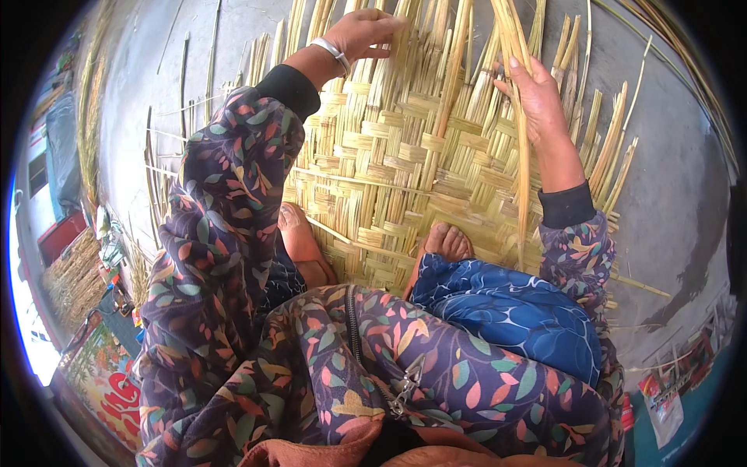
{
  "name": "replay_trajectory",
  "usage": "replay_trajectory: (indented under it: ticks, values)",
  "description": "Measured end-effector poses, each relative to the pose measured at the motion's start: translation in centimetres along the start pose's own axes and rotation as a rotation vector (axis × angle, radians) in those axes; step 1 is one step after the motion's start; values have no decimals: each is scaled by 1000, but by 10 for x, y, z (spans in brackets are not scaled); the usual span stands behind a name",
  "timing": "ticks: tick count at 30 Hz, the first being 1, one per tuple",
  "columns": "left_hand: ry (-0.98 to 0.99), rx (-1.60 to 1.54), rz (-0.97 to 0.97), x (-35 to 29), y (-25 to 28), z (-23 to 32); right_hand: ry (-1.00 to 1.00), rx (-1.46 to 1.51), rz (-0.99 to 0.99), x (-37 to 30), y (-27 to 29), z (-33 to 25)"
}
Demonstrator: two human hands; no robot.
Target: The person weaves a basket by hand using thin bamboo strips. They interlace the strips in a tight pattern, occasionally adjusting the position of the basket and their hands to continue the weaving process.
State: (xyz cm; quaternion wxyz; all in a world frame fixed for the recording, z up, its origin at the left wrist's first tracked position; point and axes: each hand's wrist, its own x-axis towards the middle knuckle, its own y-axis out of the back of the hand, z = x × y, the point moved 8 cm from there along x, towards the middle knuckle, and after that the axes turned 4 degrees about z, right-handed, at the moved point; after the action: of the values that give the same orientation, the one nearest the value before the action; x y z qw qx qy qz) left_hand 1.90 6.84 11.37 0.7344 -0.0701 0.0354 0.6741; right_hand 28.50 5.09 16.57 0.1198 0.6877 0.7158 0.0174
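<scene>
A half-woven mat (366,156) of flattened pale-yellow reed strips lies on the floor under my bare feet. Loose strip ends fan out from its far edge. My left hand (364,35), with a silvery bangle at the wrist, reaches over these ends at the far middle. Its fingers stretch forward with the thumb apart, and the fingertips are slightly blurred against the strips. On the right, my right hand (537,101) pinches long reed strips (523,179) between thumb and fingers. These strips run from the top of the view down across the weave to near my knee.
Grey concrete floor (638,187) surrounds the mat. More long reeds (685,47) lie at the far right, and bundled stalks (74,276) at the left. A plastic packet (661,409) is at the lower right. My feet (450,241) rest on the weave.
</scene>
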Motion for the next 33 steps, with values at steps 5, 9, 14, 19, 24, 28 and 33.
replay_trajectory:
  ticks: [5,9,14,19,24,28,33]
  values:
    - [367,-232,45,0,9,-15,-62,-93,6,-7,-2,15]
    - [290,67,-26,8,8,-8,-87,-42,-5,-1,-5,17]
    - [362,-57,-138,29,6,-35,-42,28,-46,-10,-13,-2]
    - [215,-115,-309,47,3,-60,-54,146,-42,-10,-14,5]
    - [342,-559,-246,20,-17,-34,-79,225,-13,-12,-19,7]
    - [187,-749,-221,21,-9,-2,-145,384,96,-11,-18,13]
    - [90,-871,-893,3,-40,39,-173,444,133,-9,-15,22]
